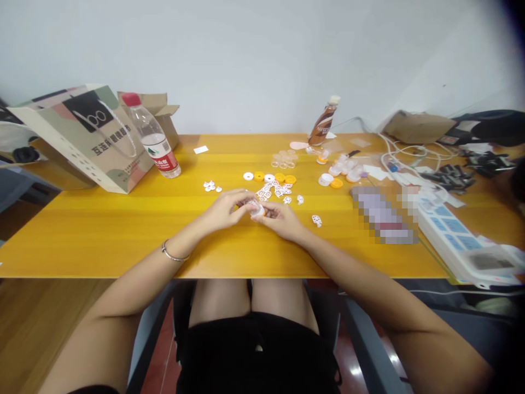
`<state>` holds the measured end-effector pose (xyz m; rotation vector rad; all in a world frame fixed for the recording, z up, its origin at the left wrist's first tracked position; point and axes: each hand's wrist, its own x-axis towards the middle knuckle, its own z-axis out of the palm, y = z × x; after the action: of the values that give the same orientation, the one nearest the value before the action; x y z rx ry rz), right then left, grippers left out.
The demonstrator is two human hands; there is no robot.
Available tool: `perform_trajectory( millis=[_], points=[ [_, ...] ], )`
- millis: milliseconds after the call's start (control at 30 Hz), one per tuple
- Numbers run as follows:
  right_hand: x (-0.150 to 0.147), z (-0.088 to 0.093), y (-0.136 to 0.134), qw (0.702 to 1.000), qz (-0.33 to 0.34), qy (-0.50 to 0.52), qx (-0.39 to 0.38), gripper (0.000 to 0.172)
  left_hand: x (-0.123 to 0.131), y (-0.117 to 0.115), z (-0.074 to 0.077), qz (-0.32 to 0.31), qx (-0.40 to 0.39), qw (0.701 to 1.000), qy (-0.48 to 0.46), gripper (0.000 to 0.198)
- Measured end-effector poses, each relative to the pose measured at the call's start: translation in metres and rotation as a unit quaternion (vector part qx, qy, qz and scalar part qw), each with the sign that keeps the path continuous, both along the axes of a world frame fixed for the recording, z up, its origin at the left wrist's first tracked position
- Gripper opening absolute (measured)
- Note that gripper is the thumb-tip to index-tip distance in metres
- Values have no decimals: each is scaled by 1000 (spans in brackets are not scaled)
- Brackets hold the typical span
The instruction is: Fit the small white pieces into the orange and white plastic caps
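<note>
Between my two hands, over the middle of the table, is a small round plastic piece (257,209), clear and white with a bit of orange. My left hand (229,209) closes on its left side with thumb and fingers. From the right, my right hand (281,219) pinches the same piece; the fingers cover much of it. Just beyond lie several white openwork plastic pieces (268,190) in a loose pile. Behind these runs a row of white and orange round caps (279,178). Clear plastic cups (284,160) stand farther back. A few small white parts (209,186) lie left of the pile.
At left stand a paper bag (102,142), a cardboard box (164,115) and a red-capped water bottle (156,142). A brown drink bottle (324,123) is at the back. On the right are clear-and-orange pieces (344,167), a white power strip (459,241), cables and black parts (451,178).
</note>
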<state>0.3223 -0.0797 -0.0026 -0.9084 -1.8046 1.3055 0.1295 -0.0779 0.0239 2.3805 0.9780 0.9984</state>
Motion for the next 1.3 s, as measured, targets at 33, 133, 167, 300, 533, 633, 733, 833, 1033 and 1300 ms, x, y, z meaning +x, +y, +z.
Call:
perform_trajectory(
  millis=[33,133,167,300,533,633,733,833,1033,1300],
  points=[
    [0,1,0,999,20,13,-24,29,-2,0,1,-27,0,1000,1,24],
    [0,3,-1,993,59,53,-83,29,-10,3,5,-105,-47,993,4,28],
    [-1,3,-1,991,65,62,-97,30,-13,4,7,-119,-67,991,8,29],
    [-3,1,0,987,60,78,-124,31,-18,7,12,-143,-91,985,30,33],
    [0,0,0,989,63,68,-111,32,-23,6,11,-111,-95,989,7,30],
    [-2,-1,-1,993,56,68,-78,34,-19,2,9,-56,-63,996,34,24],
    [-4,-5,-2,997,26,39,-54,36,-9,-3,8,28,-19,995,92,21],
    [-5,-5,-2,998,7,24,-52,36,0,-4,6,117,-14,986,120,37],
    [-2,4,-1,988,40,88,-120,30,-4,5,7,-42,-169,981,-83,38],
    [0,3,-2,982,49,117,-140,32,-4,9,0,-33,-260,944,-200,31]
  ],
)
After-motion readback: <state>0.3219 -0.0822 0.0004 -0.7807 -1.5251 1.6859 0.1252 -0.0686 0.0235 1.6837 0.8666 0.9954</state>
